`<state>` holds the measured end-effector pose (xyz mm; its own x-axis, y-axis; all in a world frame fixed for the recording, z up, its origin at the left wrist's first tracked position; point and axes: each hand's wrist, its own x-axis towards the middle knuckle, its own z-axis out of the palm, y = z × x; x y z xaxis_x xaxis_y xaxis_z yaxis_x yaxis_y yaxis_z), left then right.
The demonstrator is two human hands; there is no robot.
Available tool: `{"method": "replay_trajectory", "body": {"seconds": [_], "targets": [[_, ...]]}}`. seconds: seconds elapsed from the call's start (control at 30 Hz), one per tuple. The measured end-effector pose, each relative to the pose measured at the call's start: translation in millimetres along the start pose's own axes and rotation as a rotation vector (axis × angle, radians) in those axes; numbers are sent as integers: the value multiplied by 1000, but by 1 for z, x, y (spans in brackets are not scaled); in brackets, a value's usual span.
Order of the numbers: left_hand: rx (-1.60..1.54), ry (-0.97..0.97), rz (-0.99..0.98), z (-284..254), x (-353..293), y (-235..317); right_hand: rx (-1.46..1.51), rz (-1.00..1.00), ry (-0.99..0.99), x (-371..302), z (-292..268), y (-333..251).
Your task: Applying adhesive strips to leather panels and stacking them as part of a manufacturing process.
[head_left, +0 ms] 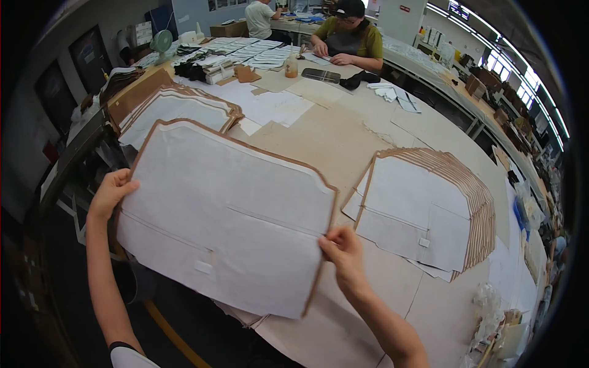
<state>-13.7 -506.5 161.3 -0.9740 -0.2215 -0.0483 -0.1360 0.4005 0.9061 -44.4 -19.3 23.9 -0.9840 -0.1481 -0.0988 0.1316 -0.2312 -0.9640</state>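
Note:
A large white panel [227, 214] with a brown edge along its top and sides hangs between my two hands, tilted over the near left edge of the table. My left hand [111, 191] pinches its left side, thumb on the white face. On the opposite side, my right hand [343, 250] grips the brown border between thumb and fingers. A small white tab [204, 267] and fine seam lines show on the panel's lower part. To the right lies a fanned stack of similar brown-edged panels [423, 205]. Behind the held panel, more such panels [184, 107] are piled.
The broad pale table [343, 147] curves away from me. A glue bottle [291, 65], a dark tray [321, 75] and a black cloth [360, 80] lie farther back. Across the table, a person in an olive top [350, 37] works. Crumpled clear plastic [488, 313] is at the right.

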Motion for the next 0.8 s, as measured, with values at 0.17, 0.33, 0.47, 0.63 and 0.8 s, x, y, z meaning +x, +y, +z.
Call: {"method": "replay_trajectory", "body": {"seconds": [0.17,0.33,0.47,0.63,0.8], "targets": [[505,356,89,-46,72,-71,-239,-130,-27,50,64,48],[645,315,342,91,52,-66,-631,-400,35,6,-19,27],[573,50,502,197,5,-24,-1139,-616,191,-20,-142,-9],[472,-262,584,302,0,17,-1503,-569,283,-30,-248,-32],[361,-530,674,383,1,42,-1537,-540,253,-14,-273,-37]]}}
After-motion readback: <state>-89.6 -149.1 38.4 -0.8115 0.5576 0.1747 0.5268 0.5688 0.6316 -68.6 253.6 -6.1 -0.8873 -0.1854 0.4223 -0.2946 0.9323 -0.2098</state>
